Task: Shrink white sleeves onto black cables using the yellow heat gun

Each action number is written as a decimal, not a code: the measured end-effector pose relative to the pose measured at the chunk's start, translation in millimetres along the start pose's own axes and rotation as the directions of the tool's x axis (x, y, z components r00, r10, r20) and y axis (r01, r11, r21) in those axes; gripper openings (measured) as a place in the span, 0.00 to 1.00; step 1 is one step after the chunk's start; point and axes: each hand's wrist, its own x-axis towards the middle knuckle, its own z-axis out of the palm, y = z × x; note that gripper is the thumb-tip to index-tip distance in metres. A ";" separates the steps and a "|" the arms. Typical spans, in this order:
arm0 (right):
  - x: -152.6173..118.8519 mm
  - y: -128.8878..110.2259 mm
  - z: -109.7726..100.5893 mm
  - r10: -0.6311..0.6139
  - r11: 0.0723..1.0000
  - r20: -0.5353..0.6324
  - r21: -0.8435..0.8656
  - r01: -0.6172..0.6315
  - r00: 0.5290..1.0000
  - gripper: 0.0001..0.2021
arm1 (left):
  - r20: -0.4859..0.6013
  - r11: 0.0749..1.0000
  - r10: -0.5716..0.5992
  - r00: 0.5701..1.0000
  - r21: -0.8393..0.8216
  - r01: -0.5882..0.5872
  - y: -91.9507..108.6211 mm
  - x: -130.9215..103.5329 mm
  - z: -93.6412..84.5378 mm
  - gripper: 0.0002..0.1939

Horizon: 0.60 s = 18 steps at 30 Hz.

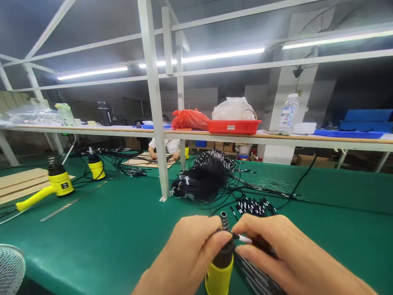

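Observation:
Over a yellow and black heat gun (219,274) standing nozzle up, both hands meet. My left hand (193,246) is closed, thumb and finger pinching a thin black cable end. From the pinch a short white-tipped piece (245,239) sticks out to the right. My right hand (276,250) is curled round that white piece, its thumb and index finger close to it; whether they press on it is hard to see. The gun's metal nozzle (224,221) shows just behind the fingertips. A bundle of grey-black cables (254,276) runs below my right hand.
Black cable coils (202,180) and cable ends with white marks (254,207) lie beyond the hands. Two more heat guns (61,182) and a metal ruler (64,209) are at left. A shelf post (158,123) rises ahead; a person's hands (152,153) work behind it.

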 end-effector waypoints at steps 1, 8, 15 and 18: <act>-0.6 5.3 -1.1 0.021 1.000 0.034 0.018 -0.021 0.999 0.07 | 0.026 0.998 -0.043 0.999 -0.050 0.044 -1.0 0.2 0.7 0.26; -2.1 27.5 5.8 0.074 0.992 0.031 0.098 -0.077 0.997 0.13 | 0.120 0.957 -0.167 0.979 -0.218 0.190 -10.9 1.6 7.6 0.25; 18.4 19.4 21.6 0.023 0.999 -0.145 0.050 -0.016 0.989 0.14 | 0.066 0.923 -0.240 0.969 -0.294 0.248 -24.3 0.0 4.6 0.26; 28.3 17.0 24.7 0.049 0.997 -0.169 0.073 -0.037 0.984 0.14 | 0.047 0.916 -0.246 0.968 -0.315 0.248 -27.6 1.0 3.7 0.27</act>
